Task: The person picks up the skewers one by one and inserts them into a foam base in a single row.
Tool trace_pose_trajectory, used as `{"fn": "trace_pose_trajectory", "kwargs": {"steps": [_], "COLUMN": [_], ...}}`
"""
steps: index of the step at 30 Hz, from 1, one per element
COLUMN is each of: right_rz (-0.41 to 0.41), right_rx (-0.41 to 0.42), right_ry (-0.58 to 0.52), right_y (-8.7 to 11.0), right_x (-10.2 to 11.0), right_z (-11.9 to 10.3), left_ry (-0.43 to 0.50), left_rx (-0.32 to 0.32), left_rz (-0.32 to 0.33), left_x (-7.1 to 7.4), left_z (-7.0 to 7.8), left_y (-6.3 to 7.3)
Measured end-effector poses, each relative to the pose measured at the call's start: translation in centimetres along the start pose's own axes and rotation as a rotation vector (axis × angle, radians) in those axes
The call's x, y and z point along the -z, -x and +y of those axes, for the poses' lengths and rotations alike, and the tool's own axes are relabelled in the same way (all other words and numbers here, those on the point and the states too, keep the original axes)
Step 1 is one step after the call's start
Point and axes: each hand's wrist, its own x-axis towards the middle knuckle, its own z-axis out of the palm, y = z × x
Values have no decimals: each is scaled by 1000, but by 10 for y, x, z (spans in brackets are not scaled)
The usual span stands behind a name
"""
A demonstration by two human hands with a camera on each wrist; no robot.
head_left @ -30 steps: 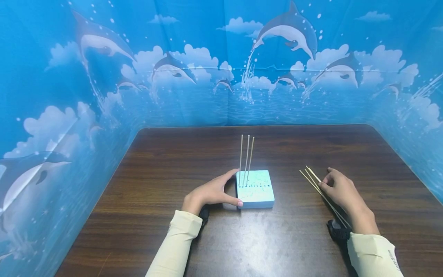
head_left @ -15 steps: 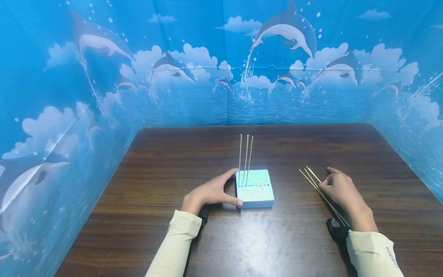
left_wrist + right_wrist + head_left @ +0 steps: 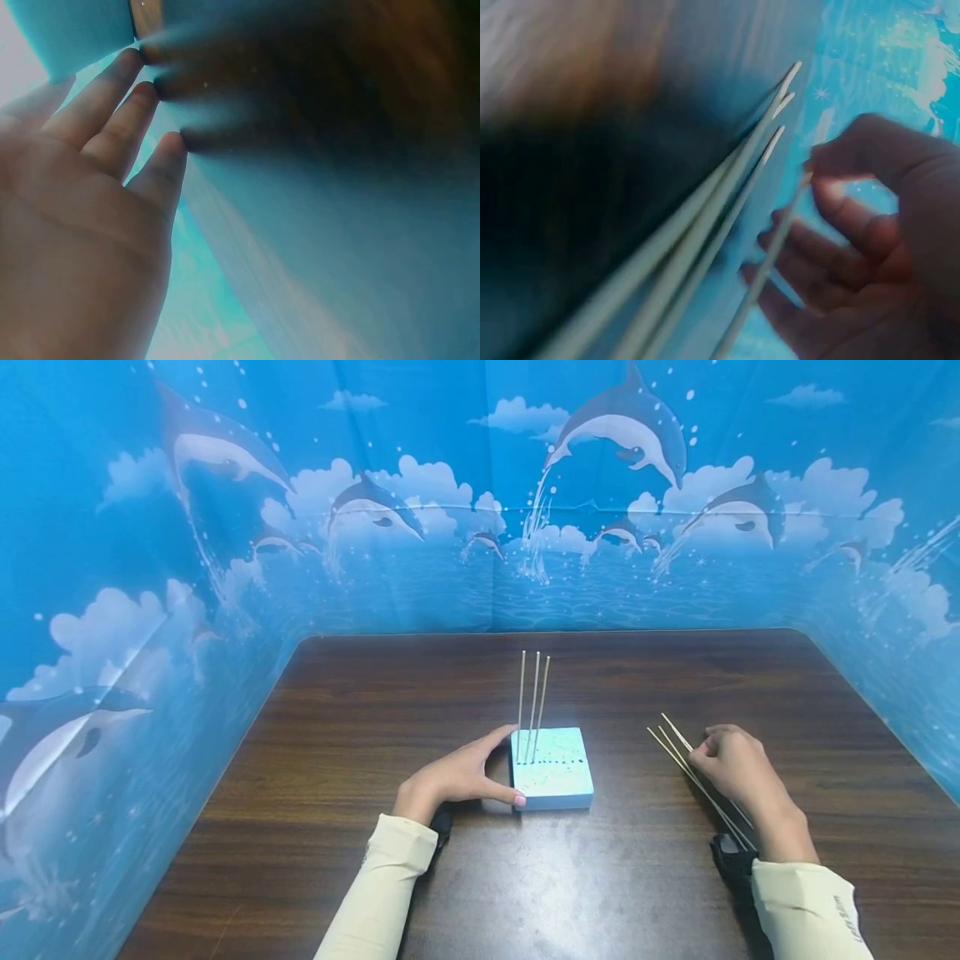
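Note:
A light blue foam block (image 3: 558, 787) with a row of small holes sits mid-table, three thin wooden sticks (image 3: 536, 697) standing in its left holes. My left hand (image 3: 453, 777) holds the block's left side, thumb at the front corner and fingertips at the back corner. To the right, my right hand (image 3: 738, 768) pinches one thin wooden stick (image 3: 769, 262) between thumb and index finger, near its end; the other fingers are spread loosely below. Three more sticks (image 3: 701, 789) lie beside this hand in a loose, slanting bundle.
The dark wood-grain table (image 3: 360, 735) has rounded back corners. A blue dolphin-print cloth (image 3: 450, 577) hangs right behind it and along the sides. Both forearms wear pale yellow sleeves (image 3: 378, 877), and a black wrist strap (image 3: 733, 858) shows on the right wrist.
The pinched stick has separated from the other sticks, its lower part now apart from them. The right fingertips have shifted slightly. My left hand and the block have stayed put.

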Motion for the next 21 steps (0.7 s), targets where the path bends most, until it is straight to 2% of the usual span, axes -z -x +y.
{"fn": "trace_pose_trajectory", "kwargs": {"steps": [5,12,17,21], "right_rz": [123,271,338,334], "right_rx": [41,83,198,256], "right_ry": [-31,-120,-180,-271], "right_y": [-1,-6,-9,-10], "right_x": [7,21,27,28], "right_z": [-24,-78,-112,-133], "left_ry": [-1,-5,-10,0], "left_rx": [7,4,12,11], "left_rz": [-1,-2,-4,-6], "left_x": [0,0,0,0], "left_z": [-1,-2,0,0], "left_y": [0,-2,-1,-1]}}
